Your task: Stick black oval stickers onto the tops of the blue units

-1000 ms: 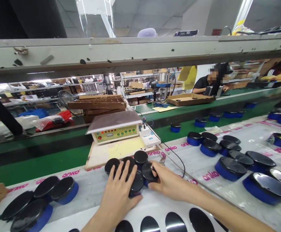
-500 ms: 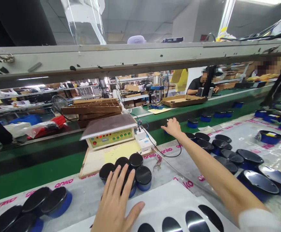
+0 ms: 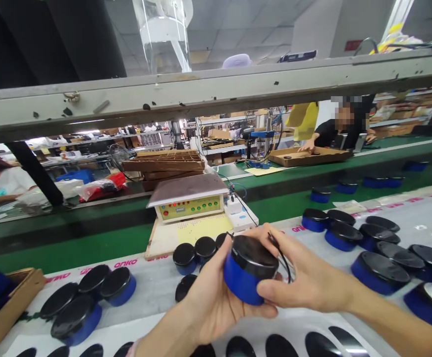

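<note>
Hold the round blue case (image 3: 243, 280) at lower centre of the frame, cradled in the curled left hand (image 3: 212, 300), grasped at the side by the fingers of the right hand (image 3: 305, 275). Grip evenly, spare the glossy black top (image 3: 256, 252), mind the black cable (image 3: 285, 260) alongside.

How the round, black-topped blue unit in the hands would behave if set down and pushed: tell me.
The blue unit looks rigid, showing no visible dent under the grip. Its glossy black top may be slippery. Being squat, it would probably slide rather than tip.
</note>
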The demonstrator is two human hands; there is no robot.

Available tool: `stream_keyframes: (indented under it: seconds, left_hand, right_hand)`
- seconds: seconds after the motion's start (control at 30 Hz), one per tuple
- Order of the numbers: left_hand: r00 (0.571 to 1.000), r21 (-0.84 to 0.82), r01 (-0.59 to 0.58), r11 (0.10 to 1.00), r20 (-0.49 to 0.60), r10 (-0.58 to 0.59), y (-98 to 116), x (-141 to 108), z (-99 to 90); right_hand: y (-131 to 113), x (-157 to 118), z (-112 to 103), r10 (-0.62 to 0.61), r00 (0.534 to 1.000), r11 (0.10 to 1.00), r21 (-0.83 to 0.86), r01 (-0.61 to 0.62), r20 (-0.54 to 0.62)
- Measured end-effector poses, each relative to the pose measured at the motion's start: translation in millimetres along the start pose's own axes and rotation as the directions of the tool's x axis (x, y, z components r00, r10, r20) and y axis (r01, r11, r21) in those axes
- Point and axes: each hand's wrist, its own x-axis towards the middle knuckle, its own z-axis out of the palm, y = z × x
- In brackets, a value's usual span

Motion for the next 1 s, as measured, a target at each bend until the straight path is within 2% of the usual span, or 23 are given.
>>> stream_keyframes:
  seconds: [0.07, 0.13, 0.23, 0.3, 0.43, 0.57, 0.7, 0.8, 0.9, 0.93, 1.0]
  left_hand:
    - [0.999, -0.053, -0.048, 0.997, -0.029, 0.046, 3, -6, 1.3]
    - [0.984, -0.071, -0.136, 0.988, -0.127, 0.126, 6, -15, 0.5]
    - [0.949, -0.041, -0.223, 0.974, -0.239, 0.207, 9, -27, 0.0]
    - [0.94, -0.002, -0.254, 0.967, -0.237, 0.247, 7, -32, -0.3]
    - [0.94, 0.097, -0.276, 0.956, -0.182, 0.29, 2, -39, -2.1]
    - [0.934, 0.187, -0.278, 0.942, -0.175, 0.311, 1, -43, -1.4]
    - [0.912, 0.348, -0.286, 0.893, -0.187, 0.365, 0, -41, 0.2]
    - [0.84, 0.554, -0.339, 0.76, -0.186, 0.51, -3, -39, 0.9]
    - [0.76, 0.781, -0.346, 0.52, -0.091, 0.643, -5, -42, 3.1]
    - [0.755, 0.828, -0.326, 0.456, -0.063, 0.653, -4, -43, 4.3]
    - [0.775, 0.896, -0.255, 0.364, -0.036, 0.631, -2, -47, 6.9]
  right_hand:
    - [-17, -12, 3, 0.001, 0.998, 0.994, -0.106, -0.008, -0.063]
    - [-26, -19, 3, 0.042, 0.99, 0.983, -0.169, -0.065, -0.136]
    - [-31, -25, 8, 0.023, 0.998, 0.972, -0.232, -0.036, -0.056]
    - [-33, -25, 16, -0.052, 0.999, 0.952, -0.302, 0.048, -0.006]
    - [-30, -19, 26, -0.207, 0.977, 0.895, -0.412, 0.171, -0.044]
    - [-29, -18, 24, -0.155, 0.986, 0.922, -0.351, 0.165, 0.058]
    - [-32, -21, 21, -0.146, 0.988, 0.891, -0.428, 0.154, 0.051]
    - [-32, -23, 23, -0.201, 0.979, 0.816, -0.546, 0.191, 0.042]
    - [-30, -24, 25, -0.257, 0.966, 0.761, -0.609, 0.223, 0.033]
    - [-28, -25, 26, -0.263, 0.964, 0.762, -0.605, 0.23, 0.035]
    - [-23, -26, 27, -0.228, 0.972, 0.807, -0.55, 0.217, 0.05]
